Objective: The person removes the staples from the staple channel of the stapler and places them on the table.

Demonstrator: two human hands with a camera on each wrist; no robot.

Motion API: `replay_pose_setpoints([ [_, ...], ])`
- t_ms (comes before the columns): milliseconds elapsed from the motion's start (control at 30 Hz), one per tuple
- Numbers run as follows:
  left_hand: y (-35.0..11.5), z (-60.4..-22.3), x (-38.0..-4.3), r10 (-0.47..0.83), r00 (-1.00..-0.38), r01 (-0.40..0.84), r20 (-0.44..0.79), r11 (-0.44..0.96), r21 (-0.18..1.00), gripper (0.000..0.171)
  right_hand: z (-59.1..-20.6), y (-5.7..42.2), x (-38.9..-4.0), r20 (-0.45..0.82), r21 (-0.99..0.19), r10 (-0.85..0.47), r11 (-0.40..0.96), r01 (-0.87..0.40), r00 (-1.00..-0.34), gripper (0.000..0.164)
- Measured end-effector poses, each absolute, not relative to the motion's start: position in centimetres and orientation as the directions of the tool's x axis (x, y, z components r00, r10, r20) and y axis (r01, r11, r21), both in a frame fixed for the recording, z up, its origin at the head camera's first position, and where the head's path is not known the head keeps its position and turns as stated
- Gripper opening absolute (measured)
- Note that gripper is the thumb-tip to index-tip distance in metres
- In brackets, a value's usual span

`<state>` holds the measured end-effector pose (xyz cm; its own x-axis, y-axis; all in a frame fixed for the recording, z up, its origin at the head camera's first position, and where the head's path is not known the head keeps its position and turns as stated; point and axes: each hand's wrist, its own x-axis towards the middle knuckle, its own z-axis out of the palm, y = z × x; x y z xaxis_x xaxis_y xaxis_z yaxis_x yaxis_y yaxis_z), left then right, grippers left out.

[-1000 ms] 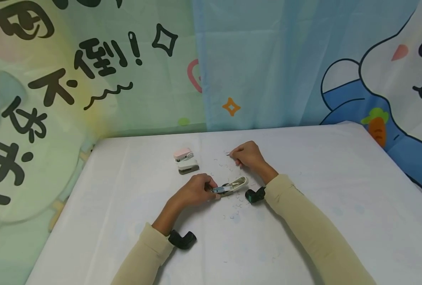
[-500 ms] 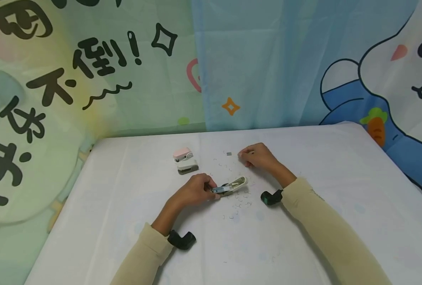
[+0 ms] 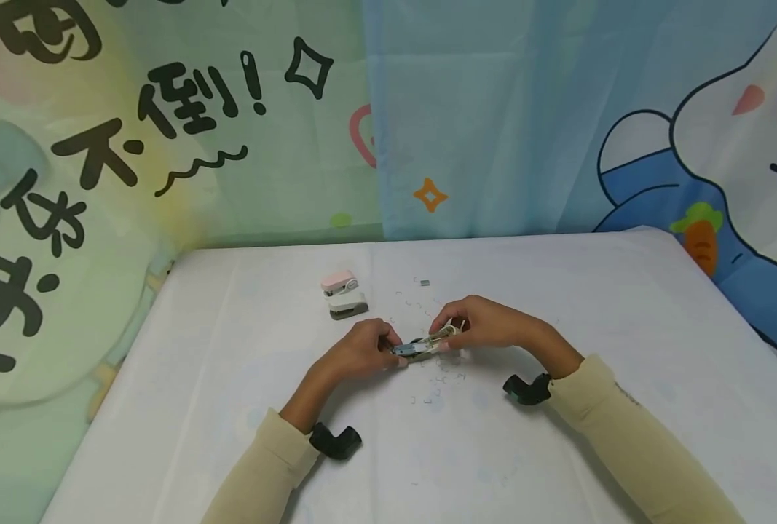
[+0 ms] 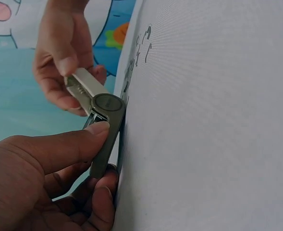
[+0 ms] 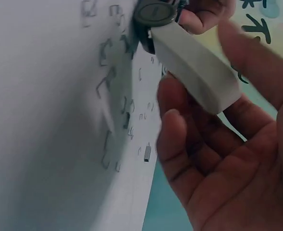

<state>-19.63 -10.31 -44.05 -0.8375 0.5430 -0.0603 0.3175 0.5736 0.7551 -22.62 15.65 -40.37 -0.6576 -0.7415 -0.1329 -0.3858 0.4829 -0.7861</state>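
An opened stapler [image 3: 421,346] with a grey base and a white top arm lies between my hands just over the table. My left hand [image 3: 365,351] pinches the grey base, its thumb near the round pivot in the left wrist view. The right hand [image 3: 489,324] is at the other end, fingers curled around the white top arm [image 5: 196,67]. In the right wrist view its thumb is blurred and stands somewhat off the arm. A short strip of staples [image 3: 425,282] lies flat on the table behind the right hand.
Loose single staples [image 3: 437,380] are scattered over the white table [image 3: 263,306] around and in front of the stapler. Back left stand a small pink-topped stapler [image 3: 339,282] and a white-and-grey one [image 3: 347,305], close together. A printed curtain [image 3: 467,131] hangs behind the table.
My right hand has let go of the staple strip at the back, drawn away to the right, and come forward to the stapler's white arm. The left hand has stayed in place.
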Motion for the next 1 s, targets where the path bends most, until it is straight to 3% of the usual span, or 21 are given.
replay_pose_setpoints([
  [533, -9.7, -44.0, -20.0, 0.533, -0.845, 0.332, -0.049, 0.594, 0.733, 0.018, -40.8, 16.2, -23.0, -0.047, -0.732, -0.743, 0.481, -0.483, -0.668, 0.021],
  [1000, -6.0, -42.7, -23.2, 0.434, -0.901, 0.338, 0.025, 0.662, 0.669, 0.020, -40.3, 18.5, -26.2, 0.000, -0.672, -0.644, 0.566, -0.477, -0.765, 0.022],
])
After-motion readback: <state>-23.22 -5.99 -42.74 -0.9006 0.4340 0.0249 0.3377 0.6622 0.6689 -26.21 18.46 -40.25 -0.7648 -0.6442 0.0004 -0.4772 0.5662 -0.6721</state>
